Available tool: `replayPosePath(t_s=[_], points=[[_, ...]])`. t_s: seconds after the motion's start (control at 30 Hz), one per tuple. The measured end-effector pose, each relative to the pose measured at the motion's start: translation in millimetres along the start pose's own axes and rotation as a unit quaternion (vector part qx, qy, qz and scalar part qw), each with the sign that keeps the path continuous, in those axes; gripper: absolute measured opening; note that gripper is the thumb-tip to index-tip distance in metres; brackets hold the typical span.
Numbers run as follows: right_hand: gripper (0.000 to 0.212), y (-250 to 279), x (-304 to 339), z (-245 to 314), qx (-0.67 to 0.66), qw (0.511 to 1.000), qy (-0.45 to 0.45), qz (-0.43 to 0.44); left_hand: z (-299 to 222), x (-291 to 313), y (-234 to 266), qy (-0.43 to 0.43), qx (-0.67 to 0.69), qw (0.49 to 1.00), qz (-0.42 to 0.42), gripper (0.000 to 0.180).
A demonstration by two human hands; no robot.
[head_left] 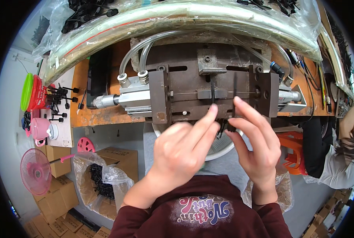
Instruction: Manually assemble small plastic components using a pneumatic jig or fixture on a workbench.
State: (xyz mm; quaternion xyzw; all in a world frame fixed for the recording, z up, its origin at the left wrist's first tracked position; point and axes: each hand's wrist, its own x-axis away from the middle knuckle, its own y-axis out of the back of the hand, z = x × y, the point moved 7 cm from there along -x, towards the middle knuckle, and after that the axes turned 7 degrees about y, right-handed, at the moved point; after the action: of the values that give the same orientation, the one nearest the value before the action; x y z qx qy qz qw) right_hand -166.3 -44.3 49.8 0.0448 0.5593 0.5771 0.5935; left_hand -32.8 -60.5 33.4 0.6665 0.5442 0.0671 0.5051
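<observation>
In front of me a dark metal fixture has small grey jaws at its middle. A thin black stem stands between the jaws. My left hand is at its near end, with the index fingertip against it and the other fingers curled; the thumb is hidden. To the right, my right hand pinches a black stemmed part between thumb and fingers, its thin stem pointing away from me and slightly blurred. This part is beside the jaws, apart from them.
Pneumatic cylinders with clear hoses flank the fixture. A plastic-covered roll arches behind it. Similar black parts lie at left. Below are a round basket, a lined box and a pink fan. Another person sits at right.
</observation>
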Motion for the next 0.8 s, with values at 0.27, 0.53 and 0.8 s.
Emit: replayPosePath(t_s=[0.27, 0.53, 0.8], points=[[0.023, -30, -5, 10, 0.069, 0.993, 0.041, 0.082, -3, 50, -17, -0.03, 0.068, 0.976, 0.206, 0.025], [0.022, -29, -13, 15, 0.096, 0.985, 0.038, 0.14, -9, 34, -10, -0.019, 0.082, 0.993, 0.086, 0.032], [0.032, 14, -58, 0, -0.016, 0.994, 0.077, 0.079, -14, 47, -10, -0.077, 0.112, 0.984, 0.112, 0.036]])
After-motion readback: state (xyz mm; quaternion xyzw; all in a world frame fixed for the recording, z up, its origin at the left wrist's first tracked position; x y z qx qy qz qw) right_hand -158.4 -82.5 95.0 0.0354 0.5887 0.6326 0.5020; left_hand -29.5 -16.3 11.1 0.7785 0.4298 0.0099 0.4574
